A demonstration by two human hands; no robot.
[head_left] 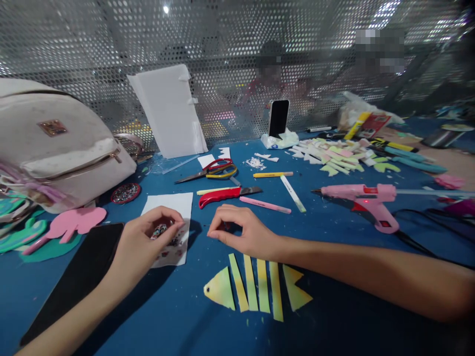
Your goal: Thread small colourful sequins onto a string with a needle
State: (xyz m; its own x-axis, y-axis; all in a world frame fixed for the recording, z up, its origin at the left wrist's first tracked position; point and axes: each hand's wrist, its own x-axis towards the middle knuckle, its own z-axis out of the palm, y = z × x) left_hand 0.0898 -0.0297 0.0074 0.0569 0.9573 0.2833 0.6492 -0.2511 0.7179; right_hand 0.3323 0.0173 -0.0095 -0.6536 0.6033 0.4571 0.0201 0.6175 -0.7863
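Note:
My left hand (148, 242) hovers over a white sheet (187, 212) with small colourful bits on it; thumb and fingertips are pressed together, and anything between them is too small to name. My right hand (237, 230) is pinched above the blue table, with nothing I can make out between the fingertips. Below it lie the pieces of a yellow-green paper fish: a head with an eye (221, 290), several strips (262, 289) and a tail (296, 291). A red-handled cutter (222, 197) and a pink marker (265, 204) lie just beyond.
A pink glue gun (363, 198) with its cord lies at right. Red and yellow scissors (215, 170), a propped phone (279, 118) and piled paper scraps (334, 153) are further back. At left are a backpack (63, 143) and a black flat object (81, 267).

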